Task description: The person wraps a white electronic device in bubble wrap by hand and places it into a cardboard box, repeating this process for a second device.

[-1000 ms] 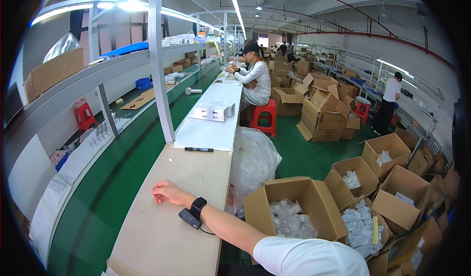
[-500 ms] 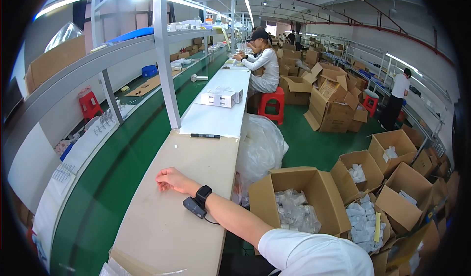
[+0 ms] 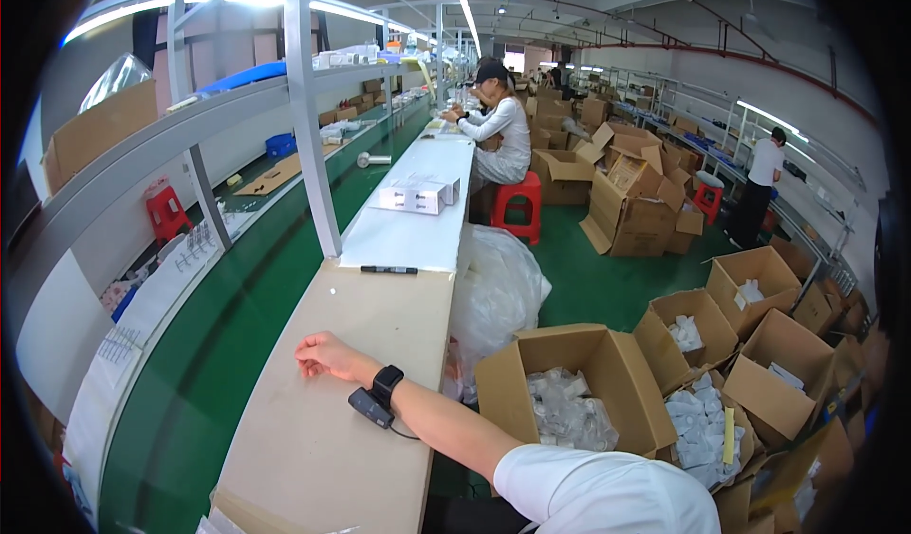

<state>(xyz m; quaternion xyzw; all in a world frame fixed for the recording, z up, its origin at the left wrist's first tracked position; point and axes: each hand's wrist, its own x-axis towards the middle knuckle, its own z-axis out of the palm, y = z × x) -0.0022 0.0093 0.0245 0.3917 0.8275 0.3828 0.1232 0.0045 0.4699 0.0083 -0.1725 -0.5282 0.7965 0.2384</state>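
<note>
The person's right hand [image 3: 323, 354] lies on the bare brown tabletop [image 3: 313, 458], arm stretched across from the lower right. The fingers are loosely curled with nothing in them. A black wrist device [image 3: 378, 393] sits just behind the hand. The left hand is out of view.

Compared with the earlier frames, the hand rests at nearly the same spot on the tabletop; it is the view that has shifted, swinging slightly so the arm enters lower and more of the white sleeve [image 3: 607, 491] shows. Nothing has been picked up, so the work appears paused.

Nearest the hand, a black pen [image 3: 388, 270] lies farther up the tabletop, well apart. Open cardboard boxes [image 3: 569, 392] of bagged parts stand to the right, beside a clear plastic bag [image 3: 498, 287]. Farther along, a seated co-worker [image 3: 498, 126] works at the same line.
</note>
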